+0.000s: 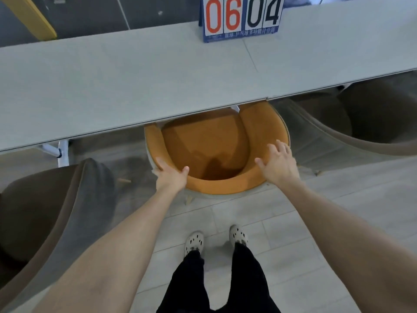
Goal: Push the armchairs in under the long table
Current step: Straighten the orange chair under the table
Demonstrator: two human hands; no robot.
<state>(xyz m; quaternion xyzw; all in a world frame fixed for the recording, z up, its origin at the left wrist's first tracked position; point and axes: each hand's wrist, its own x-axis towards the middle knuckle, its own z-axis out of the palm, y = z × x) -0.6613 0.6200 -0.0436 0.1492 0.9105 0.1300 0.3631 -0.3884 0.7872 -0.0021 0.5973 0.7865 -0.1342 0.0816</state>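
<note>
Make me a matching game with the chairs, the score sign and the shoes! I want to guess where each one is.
Things:
1. orange armchair
2. scoreboard
3. white shoes
4. grey armchair

Places:
A. on the floor tiles, at the bottom of the picture
B. standing on the long table
C. at the left, seat fully out from the table
D. front part under the table edge, with the left hand and the right hand on its curved back

Pairs: 1-D, 2-B, 3-A, 4-C
</note>
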